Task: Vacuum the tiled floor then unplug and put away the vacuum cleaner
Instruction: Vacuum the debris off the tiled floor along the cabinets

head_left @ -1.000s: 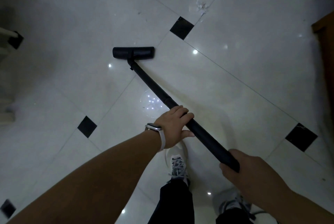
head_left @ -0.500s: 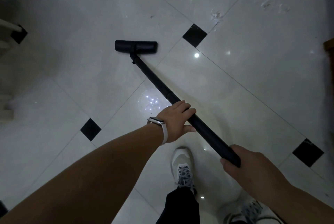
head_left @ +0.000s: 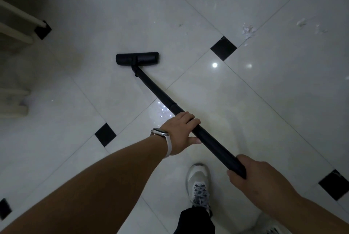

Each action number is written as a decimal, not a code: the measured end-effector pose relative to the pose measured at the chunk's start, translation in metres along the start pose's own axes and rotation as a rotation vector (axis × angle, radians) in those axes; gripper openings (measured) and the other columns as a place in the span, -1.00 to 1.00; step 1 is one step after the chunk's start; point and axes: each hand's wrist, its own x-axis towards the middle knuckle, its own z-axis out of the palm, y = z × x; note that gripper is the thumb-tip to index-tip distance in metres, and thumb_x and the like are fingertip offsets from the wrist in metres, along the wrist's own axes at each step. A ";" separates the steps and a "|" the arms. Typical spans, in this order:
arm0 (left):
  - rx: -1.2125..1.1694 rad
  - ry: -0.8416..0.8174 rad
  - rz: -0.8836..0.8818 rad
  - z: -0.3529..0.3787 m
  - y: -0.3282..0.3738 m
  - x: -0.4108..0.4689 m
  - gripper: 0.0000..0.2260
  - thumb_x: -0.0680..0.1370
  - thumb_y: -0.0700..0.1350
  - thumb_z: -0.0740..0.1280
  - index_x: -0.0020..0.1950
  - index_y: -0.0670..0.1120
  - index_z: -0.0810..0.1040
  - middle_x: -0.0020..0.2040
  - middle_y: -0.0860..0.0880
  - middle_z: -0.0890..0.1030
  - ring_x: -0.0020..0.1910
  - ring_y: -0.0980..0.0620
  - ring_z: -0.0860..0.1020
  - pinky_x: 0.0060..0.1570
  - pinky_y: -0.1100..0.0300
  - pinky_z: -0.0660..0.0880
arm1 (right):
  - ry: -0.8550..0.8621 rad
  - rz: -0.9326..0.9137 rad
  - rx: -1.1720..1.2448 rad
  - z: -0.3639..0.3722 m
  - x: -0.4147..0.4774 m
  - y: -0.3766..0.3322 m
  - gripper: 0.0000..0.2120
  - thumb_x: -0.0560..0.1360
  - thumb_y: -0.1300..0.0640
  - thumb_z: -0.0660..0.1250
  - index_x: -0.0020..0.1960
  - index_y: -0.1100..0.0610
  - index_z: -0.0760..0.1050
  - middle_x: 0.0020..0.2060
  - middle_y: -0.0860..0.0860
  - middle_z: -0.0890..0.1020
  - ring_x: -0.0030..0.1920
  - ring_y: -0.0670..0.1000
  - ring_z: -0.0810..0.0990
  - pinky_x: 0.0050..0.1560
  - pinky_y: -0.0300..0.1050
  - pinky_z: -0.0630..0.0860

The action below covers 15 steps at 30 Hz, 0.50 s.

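Observation:
A long black vacuum wand (head_left: pixel 211 140) slants from lower right up to a black floor nozzle (head_left: pixel 137 59) lying flat on the white tiled floor (head_left: pixel 283 86). My left hand (head_left: pixel 181 131), with a watch on the wrist, grips the wand near its middle. My right hand (head_left: pixel 258 179) holds the wand's near end. Bits of white debris (head_left: pixel 247 30) lie on the floor at the upper right, well away from the nozzle. The vacuum's body and cord are out of view.
Small black diamond inlays (head_left: pixel 223 48) mark the tile corners. Pale furniture legs (head_left: pixel 20 16) stand at the left edge. My shoe (head_left: pixel 198 182) is planted on the floor below the wand, between my arms.
The view has shifted so floor marks slide right and down. The nozzle has moved a little away from me across the tile. Both hands keep their grip on the wand.

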 end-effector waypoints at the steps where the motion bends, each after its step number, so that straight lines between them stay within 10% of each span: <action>1: 0.003 0.000 -0.005 -0.001 0.000 0.001 -0.45 0.56 0.21 0.24 0.46 -0.04 0.31 0.44 -0.06 0.35 0.47 -0.08 0.23 0.38 0.06 0.28 | -0.001 -0.002 0.002 -0.001 0.002 0.000 -0.76 0.53 -0.19 0.26 -0.10 -0.03 0.40 -0.41 -0.02 0.55 -0.45 -0.08 0.53 -0.44 -0.24 0.39; 15: 0.020 -0.011 -0.015 -0.001 0.029 0.012 -0.46 0.57 0.19 0.24 0.45 -0.06 0.32 0.41 -0.08 0.37 0.42 -0.08 0.27 0.35 0.05 0.31 | -0.042 0.003 0.072 -0.018 0.000 0.028 -0.75 0.51 -0.18 0.30 -0.16 -0.02 0.40 -0.39 0.02 0.58 -0.37 0.04 0.61 -0.33 -0.04 0.54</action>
